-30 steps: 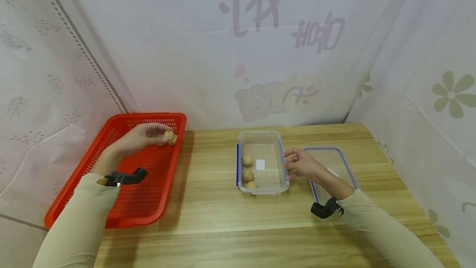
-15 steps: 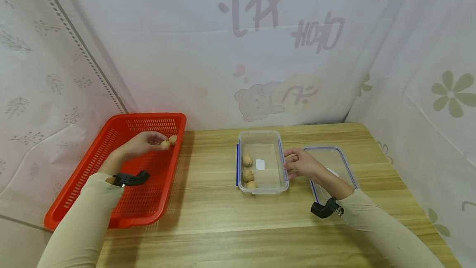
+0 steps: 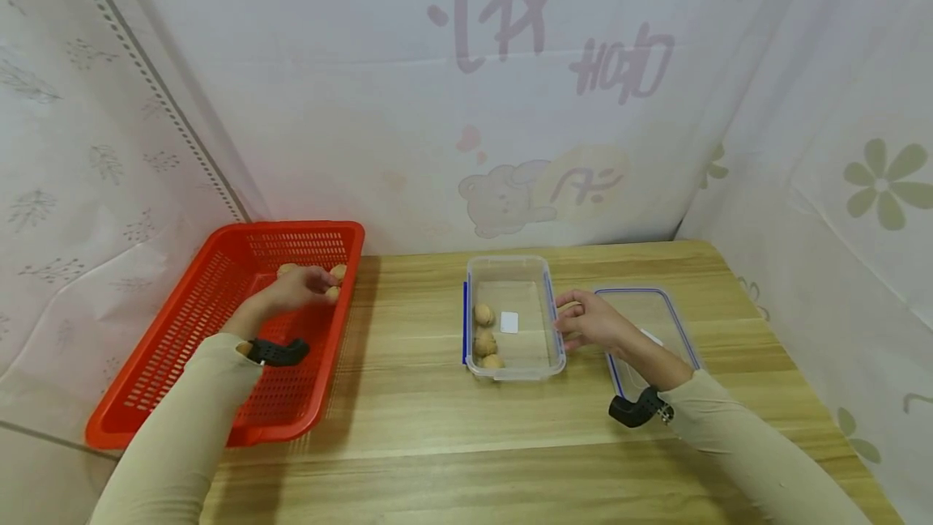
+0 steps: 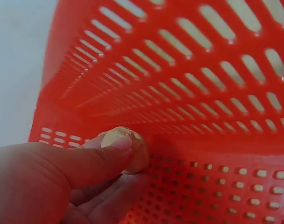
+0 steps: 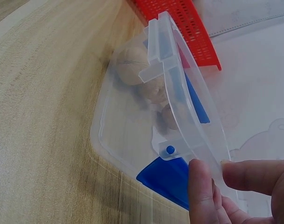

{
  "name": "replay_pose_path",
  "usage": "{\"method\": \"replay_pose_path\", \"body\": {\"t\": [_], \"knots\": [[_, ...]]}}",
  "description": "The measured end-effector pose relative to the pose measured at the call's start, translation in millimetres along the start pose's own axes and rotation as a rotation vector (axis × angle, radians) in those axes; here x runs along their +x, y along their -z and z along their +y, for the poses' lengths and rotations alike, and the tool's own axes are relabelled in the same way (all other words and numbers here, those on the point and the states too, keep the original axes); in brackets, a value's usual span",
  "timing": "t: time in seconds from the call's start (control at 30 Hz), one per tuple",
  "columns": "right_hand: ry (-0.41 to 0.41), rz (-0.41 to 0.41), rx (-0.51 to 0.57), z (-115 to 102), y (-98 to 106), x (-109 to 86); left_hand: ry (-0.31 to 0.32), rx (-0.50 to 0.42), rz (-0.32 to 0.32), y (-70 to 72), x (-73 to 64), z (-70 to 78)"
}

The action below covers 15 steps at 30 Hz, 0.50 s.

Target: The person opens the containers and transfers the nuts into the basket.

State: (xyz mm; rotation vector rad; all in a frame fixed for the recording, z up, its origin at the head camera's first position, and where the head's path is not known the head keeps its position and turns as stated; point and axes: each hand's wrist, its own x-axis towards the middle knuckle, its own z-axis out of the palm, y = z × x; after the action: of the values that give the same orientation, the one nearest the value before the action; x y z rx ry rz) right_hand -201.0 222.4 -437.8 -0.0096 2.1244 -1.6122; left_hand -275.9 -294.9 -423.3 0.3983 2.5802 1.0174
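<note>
Firmly enough, my left hand (image 3: 299, 288) pinches one walnut (image 4: 140, 153) between thumb and fingers, low inside the red basket (image 3: 280, 383), near its right wall; the nut is not yet out of there. My right hand (image 3: 592, 321) meanwhile holds the clear box (image 3: 516, 374) by its right side, thumb and forefinger on either side of the rim, next to a blue clasp (image 5: 166, 181) that hangs outward. Just about my left fingers I see two more nuts, one at the far right (image 3: 338, 271) of the basket and one behind my hand (image 3: 287, 269); my hand could be hiding others. Inside the box, three walnuts (image 3: 484, 343) lie in a line along its left wall, beside a white label (image 3: 509, 322), with the rest of the floor bare. By my reckoning the filling is well begun but not finished: three are in, one is in my grip, and at least two remain in the basket. Further right, the blue-edged lid (image 3: 641, 306) lies on the wooden table (image 3: 408, 420), off the box, so closing up appears undone too.
</note>
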Motion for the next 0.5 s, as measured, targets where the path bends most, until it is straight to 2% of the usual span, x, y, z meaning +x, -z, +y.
{"method": "replay_pose_path", "body": {"t": [0.3, 0.5], "knots": [[-0.005, 0.003, -0.005, -1.4, -1.0, 0.3, -0.053, 0.021, 0.021, -10.0, 12.6, -9.4], [-0.011, 0.013, -0.009, -0.2, -0.8, -0.9, -0.014, 0.025, 0.021, -11.4, 13.3, -7.0]]}}
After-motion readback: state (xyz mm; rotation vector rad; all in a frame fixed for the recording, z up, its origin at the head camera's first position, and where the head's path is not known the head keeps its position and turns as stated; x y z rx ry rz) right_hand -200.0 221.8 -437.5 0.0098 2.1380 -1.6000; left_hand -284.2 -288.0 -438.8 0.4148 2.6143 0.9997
